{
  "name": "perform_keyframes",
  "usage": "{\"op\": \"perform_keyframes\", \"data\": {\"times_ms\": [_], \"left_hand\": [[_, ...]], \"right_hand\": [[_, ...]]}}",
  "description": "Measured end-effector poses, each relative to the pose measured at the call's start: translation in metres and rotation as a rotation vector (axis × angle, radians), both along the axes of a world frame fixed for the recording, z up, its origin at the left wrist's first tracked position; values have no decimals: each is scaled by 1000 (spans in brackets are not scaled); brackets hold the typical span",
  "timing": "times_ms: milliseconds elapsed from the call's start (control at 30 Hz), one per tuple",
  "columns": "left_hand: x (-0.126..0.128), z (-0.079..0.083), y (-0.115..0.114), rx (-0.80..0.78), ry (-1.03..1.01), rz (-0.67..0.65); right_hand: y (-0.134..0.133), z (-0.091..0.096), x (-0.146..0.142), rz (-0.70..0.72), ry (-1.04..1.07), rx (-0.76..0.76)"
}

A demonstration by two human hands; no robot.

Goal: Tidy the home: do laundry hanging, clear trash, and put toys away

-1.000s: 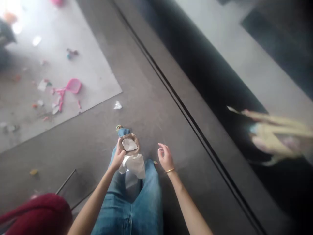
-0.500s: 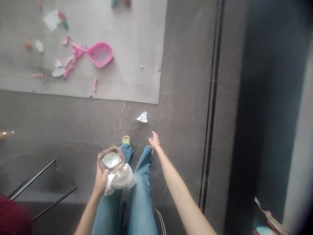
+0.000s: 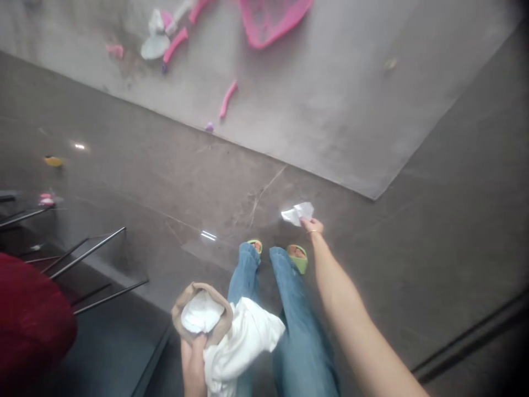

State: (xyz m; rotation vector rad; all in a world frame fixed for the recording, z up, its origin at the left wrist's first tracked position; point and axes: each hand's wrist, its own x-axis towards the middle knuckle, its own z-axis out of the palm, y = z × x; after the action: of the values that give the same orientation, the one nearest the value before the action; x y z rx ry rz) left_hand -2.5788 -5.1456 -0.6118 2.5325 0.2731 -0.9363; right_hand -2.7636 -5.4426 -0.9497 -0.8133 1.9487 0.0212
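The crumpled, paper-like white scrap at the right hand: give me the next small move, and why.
I would probably bring the crumpled, paper-like white scrap toward the brown, round-mouthed pouch: the right hand touches the scrap's near edge, while the left hand holds the pouch with its mouth open and white material inside.

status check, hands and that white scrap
Right hand pinching white scrap by its edge. Left hand holding brown container. Nothing seen blocking right hand.
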Motion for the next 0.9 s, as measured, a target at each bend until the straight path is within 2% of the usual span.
{"op": "perform_keyframes", "data": {"times_ms": [33,100,200,267,300,333,400,467,533,633,700,833,900], "left_hand": [[4,4,-1,3,22,-17],[10,17,-8,14,53,-46],[12,51,-34,-64,55,-67],[9,80,-62,-197,56,-100],[8,96,-77,-273,68,-109],[8,113,-92,-346,83,-108],[14,144,-119,-469,96,-77],[31,172,-137,-569,88,-25],[59,192,-145,-663,99,16],[119,207,-145,-766,124,37],[168,209,-145,-783,121,31],[270,202,-151,-733,87,33],[317,199,-156,-694,62,52]], "right_hand": [[4,25,14,11,-35,0],[15,98,43,41,-144,-18],[36,240,77,146,-361,-134],[52,330,92,381,-665,-389],[58,368,99,535,-735,-504],[62,401,106,709,-776,-596],[61,450,124,1022,-762,-719],[52,482,148,1251,-731,-764],[40,504,179,1411,-770,-756],[25,524,236,1577,-938,-676],[14,533,278,1601,-1038,-582],[-7,542,365,1516,-1196,-376],[-19,541,407,1460,-1222,-361]]}}
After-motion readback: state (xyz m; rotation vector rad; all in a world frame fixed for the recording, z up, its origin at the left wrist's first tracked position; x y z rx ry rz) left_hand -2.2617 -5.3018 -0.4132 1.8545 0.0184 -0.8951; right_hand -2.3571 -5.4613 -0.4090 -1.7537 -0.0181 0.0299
